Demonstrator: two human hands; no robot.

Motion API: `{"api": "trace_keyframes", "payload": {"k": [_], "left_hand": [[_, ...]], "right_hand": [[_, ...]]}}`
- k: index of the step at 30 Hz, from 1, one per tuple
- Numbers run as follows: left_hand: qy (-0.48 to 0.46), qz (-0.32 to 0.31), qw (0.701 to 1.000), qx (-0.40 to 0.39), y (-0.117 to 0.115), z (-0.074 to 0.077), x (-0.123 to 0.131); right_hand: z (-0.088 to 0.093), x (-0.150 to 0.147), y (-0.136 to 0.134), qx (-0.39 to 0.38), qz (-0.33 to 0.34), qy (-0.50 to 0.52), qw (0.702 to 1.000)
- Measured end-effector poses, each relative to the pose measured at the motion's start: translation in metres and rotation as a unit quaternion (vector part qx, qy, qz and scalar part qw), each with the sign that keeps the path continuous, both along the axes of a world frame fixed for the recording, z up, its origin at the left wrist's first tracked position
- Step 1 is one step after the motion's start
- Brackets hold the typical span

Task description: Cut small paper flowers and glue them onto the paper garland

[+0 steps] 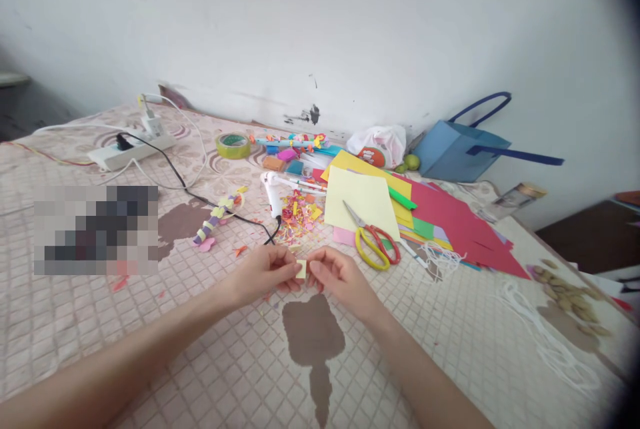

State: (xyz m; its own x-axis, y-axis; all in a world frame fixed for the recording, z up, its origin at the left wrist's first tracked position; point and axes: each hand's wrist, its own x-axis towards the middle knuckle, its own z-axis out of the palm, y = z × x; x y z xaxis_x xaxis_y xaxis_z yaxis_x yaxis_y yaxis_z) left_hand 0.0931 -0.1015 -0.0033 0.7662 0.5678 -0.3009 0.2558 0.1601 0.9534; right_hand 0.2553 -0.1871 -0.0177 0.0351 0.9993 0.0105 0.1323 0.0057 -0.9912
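Observation:
Between my two hands is a small piece of pale yellow paper (pixel 301 269), held above the table's near middle. My left hand (pixel 267 274) is closed on its left side, thumb over the paper. My right hand (pixel 341 277) has thumb and fingers pinched at the paper's right edge; the fingertips partly hide that edge. Just beyond lies a heap of colourful paper scraps (pixel 297 212). Scissors (pixel 373 239) with red and yellow handles rest to the right, partly on a pale yellow sheet (pixel 357 199). Behind the scraps is a white hot glue gun (pixel 274 192) with a black cord.
Coloured sheets (pixel 450 222) spread to the right, near white string (pixel 545 342) and a blue bag (pixel 457 149). A decorated paper-wrapped stick (pixel 217 217) lies left of the scraps. Further back are a tape roll (pixel 233 146) and a power strip (pixel 133 149). A blurred patch covers something at left.

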Motion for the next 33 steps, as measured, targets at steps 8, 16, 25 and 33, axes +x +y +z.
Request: {"api": "trace_keyframes", "payload": {"k": [8, 16, 25, 33], "left_hand": [[0.006, -0.002, 1.000, 0.005, -0.005, 0.007, 0.001], [0.022, -0.038, 0.999, 0.023, -0.003, 0.004, -0.001], [0.011, -0.004, 0.997, 0.079, 0.006, -0.012, -0.003], [0.033, -0.024, 0.993, 0.108, 0.003, -0.010, -0.002]], "right_hand": [[-0.005, -0.009, -0.002, -0.022, -0.047, 0.005, 0.999], [0.000, -0.006, -0.004, -0.026, 0.003, 0.023, 0.999], [0.001, 0.001, -0.003, -0.044, 0.004, -0.045, 0.998], [0.001, 0.005, -0.002, -0.058, 0.006, -0.050, 0.997]]}}
